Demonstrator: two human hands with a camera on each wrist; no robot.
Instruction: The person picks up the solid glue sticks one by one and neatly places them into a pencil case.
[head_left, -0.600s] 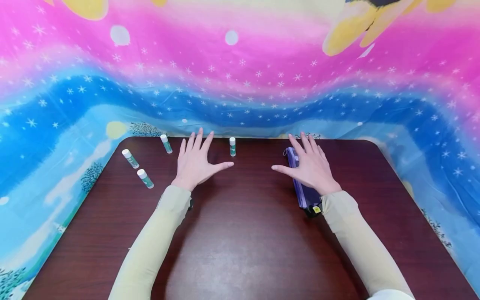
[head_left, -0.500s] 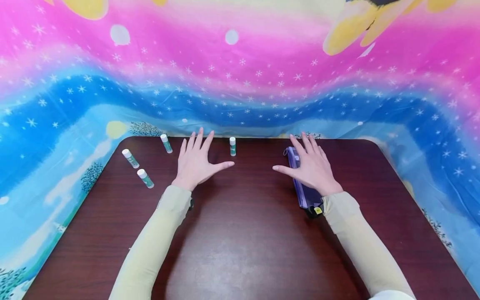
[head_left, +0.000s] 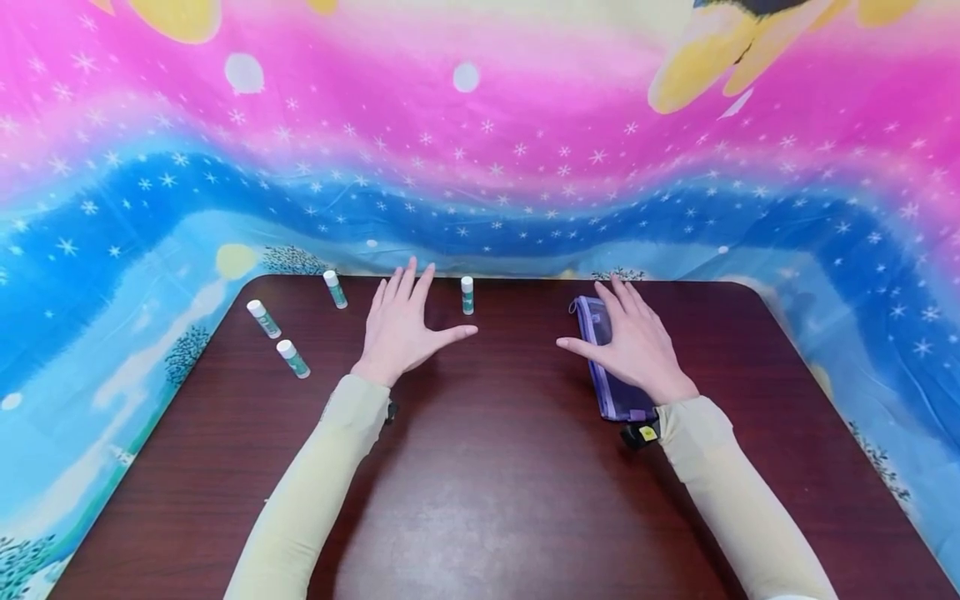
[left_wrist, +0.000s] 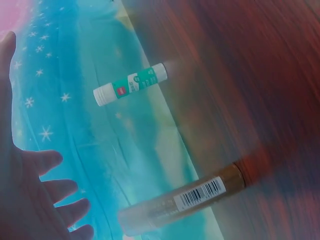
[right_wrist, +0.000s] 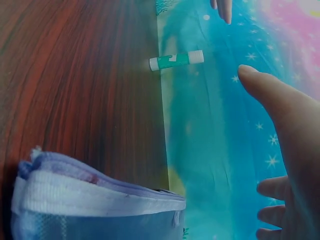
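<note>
My left hand (head_left: pixel 401 329) hovers over the table's far half, fingers spread and holding nothing. Right of its thumb stands a white-capped green glue stick (head_left: pixel 467 296), also visible in the left wrist view as a glue stick (left_wrist: pixel 131 84) with a green label. A nearer glue stick (left_wrist: pixel 200 194) there shows its barcode. My right hand (head_left: pixel 637 346), likewise spread, is above a purple zippered mesh pencil case (head_left: pixel 617 396) and hides part of it. In the right wrist view, the pencil case (right_wrist: pixel 100 200) lies below the thumb, its zipper edge upward.
Several glue sticks stand at the far left of the dark wood table (head_left: pixel 480 500): one near the back edge (head_left: pixel 335 290), one further left (head_left: pixel 263 318) and one closer to me (head_left: pixel 292 358). A colourful printed cloth (head_left: pixel 480 183) hangs around the table's back and sides.
Both hands have shifted slightly to the right, the right one also a little toward me, showing more of the pencil case's near end. The glue sticks stay in place.
</note>
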